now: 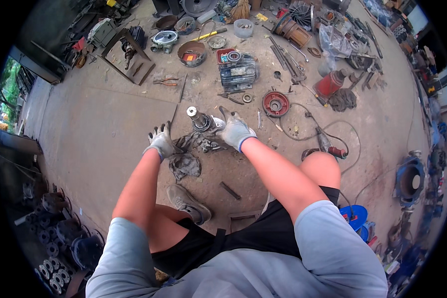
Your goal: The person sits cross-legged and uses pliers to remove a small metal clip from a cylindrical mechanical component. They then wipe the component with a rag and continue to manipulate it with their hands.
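A metal shaft (199, 118) with a bearing around it stands upright, its round end facing up, on the floor in front of me. My right hand (236, 132), in a grey-white work glove, is against the right side of this assembly, fingers spread; a pale patch beside the shaft is too small to make out. To the left of the shaft, my gloved left hand (161, 142) has its dark-tipped fingers stretched apart and holds nothing. Beside that hand lies a dark, crumpled rag (185, 165). Greasy cloth or parts at the shaft's base are partly hidden.
Farther off stand an electric motor (239, 71) and a red round end cover (276, 104). To the right are a corded angle grinder (328, 144), its cable looping over the floor, and a red jack (330, 84). A metal bar (230, 190) lies near my shoe (188, 202).
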